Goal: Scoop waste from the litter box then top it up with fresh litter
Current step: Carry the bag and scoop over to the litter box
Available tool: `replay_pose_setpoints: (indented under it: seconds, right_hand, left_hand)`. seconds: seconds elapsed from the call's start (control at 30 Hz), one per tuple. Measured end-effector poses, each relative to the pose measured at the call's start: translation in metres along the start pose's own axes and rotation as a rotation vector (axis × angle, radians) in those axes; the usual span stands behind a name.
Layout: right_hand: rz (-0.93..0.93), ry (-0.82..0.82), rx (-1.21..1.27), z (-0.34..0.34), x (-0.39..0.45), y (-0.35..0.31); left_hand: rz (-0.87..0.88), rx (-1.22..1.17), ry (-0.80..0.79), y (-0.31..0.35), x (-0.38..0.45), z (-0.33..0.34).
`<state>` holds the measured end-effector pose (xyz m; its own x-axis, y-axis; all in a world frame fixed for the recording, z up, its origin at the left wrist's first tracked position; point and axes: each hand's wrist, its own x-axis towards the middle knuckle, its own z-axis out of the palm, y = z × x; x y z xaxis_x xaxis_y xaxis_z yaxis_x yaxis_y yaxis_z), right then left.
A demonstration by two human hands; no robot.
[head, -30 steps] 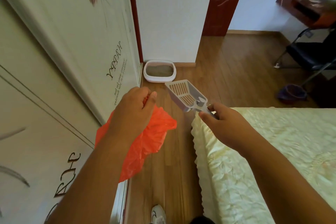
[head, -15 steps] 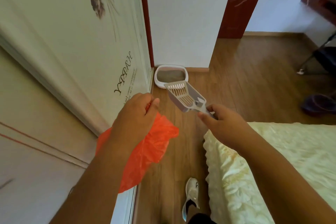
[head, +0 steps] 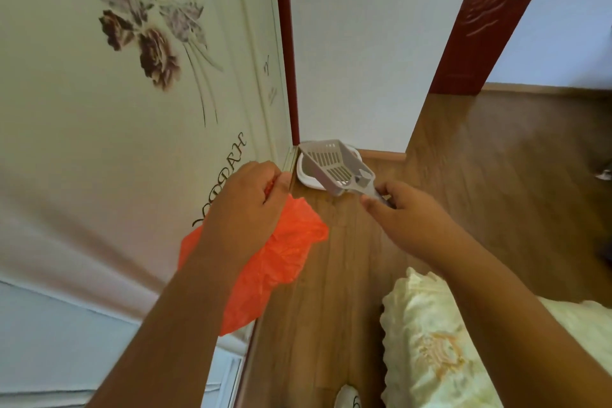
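Head view: an orange bag (head: 265, 262) is gripped by the curled fingers of the left hand (head: 246, 205), and the handle of a grey scoop (head: 334, 166) is pinched in the right hand (head: 402, 214). Beyond the scoop, the white litter box (head: 306, 175) is seen on the wooden floor (head: 480, 175) in the wall corner, mostly hidden.
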<state>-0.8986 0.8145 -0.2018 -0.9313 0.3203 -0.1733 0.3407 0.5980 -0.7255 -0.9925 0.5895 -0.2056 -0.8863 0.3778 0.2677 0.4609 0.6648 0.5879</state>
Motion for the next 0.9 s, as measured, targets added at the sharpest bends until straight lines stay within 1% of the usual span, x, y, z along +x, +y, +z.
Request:
replay_pose_setpoints:
  seconds: [0.2,0.33,0.57,0.73,0.9]
  right_hand:
    - [0.018,-0.043,-0.026,-0.012,0.048,0.004]
    - [0.073,-0.015,-0.003,-0.015,0.087,0.009]
    - [0.155,0.070,-0.029,-0.016,0.161,-0.002]
    - [0.196,0.156,-0.002,-0.018,0.211,-0.013]
    - [0.256,0.130,0.042,-0.016,0.242,-0.008]
  left_hand:
    - [-0.031,-0.008,-0.022,-0.007,0.042,0.017]
    - [-0.057,-0.020,-0.037,-0.023,0.087,0.033]
    - [0.030,-0.045,-0.087,-0.051,0.188,0.054]
    - [0.063,-0.076,-0.081,-0.063,0.266,0.059]
    - [0.078,-0.076,-0.110,-0.074,0.311,0.069]
